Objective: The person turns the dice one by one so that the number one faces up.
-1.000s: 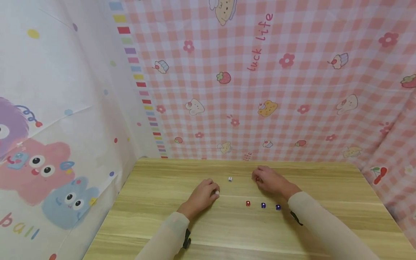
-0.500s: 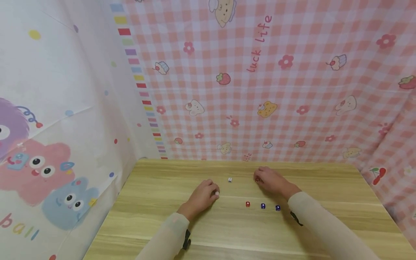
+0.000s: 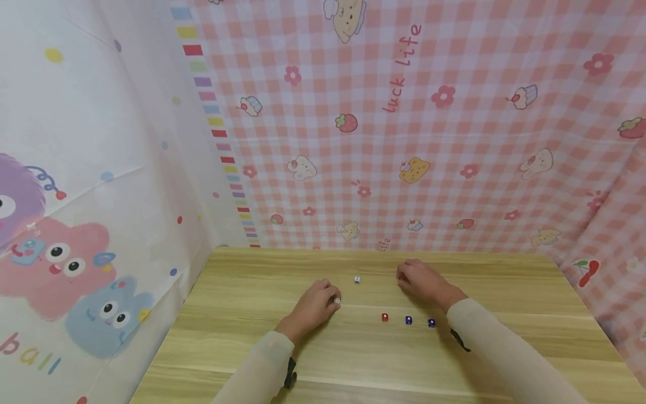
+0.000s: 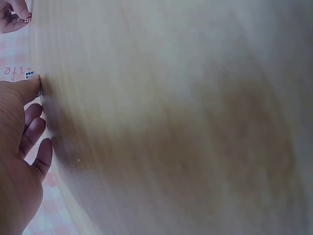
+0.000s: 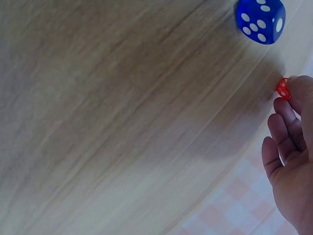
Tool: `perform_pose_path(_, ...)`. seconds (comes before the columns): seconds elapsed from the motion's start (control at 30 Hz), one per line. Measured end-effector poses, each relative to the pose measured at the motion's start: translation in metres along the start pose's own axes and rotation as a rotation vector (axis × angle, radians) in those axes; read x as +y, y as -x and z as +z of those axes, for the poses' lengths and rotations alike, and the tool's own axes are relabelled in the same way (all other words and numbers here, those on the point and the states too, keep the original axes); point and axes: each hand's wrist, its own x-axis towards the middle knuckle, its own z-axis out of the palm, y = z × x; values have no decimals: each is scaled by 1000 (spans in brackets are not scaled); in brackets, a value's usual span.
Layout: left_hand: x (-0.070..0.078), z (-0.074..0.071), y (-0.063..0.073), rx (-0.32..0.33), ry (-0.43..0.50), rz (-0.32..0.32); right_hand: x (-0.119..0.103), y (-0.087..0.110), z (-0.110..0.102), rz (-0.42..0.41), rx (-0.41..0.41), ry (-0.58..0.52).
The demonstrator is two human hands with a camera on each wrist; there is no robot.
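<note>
In the head view my left hand [image 3: 317, 303] is low over the wooden table, pinching a white die [image 3: 337, 301] between thumb and forefinger. The left wrist view has a white die [image 4: 29, 75] with dark pips right by the thumb. Farther back and to the right, my right hand [image 3: 418, 279] pinches a red die [image 5: 283, 88], mostly covered by the fingers in the head view. Another white die [image 3: 357, 279] lies between the hands. Nearer me a second red die [image 3: 385, 317], a blue die [image 3: 409, 320] and another blue die [image 3: 431, 323] form a row.
The wooden table [image 3: 373, 365] runs back to a pink checked cloth [image 3: 373, 146] hanging behind it. A white cloth with cartoon figures [image 3: 151, 224] hangs on the left. More checked cloth [image 3: 621, 224] borders the right side.
My right hand has shifted slightly to the right with the red die at its fingertips. The left hand and the dice lying on the table stay where they were.
</note>
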Motion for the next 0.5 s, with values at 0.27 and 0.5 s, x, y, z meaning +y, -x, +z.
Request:
perform_pose_path(0.27,-2,1,-1,18,-6,12,-3,1,-5,28,-22,-42)
perform_pose_path(0.5,-3,3,-1,25,-15,30,-3,2,-6,38,-46,-86)
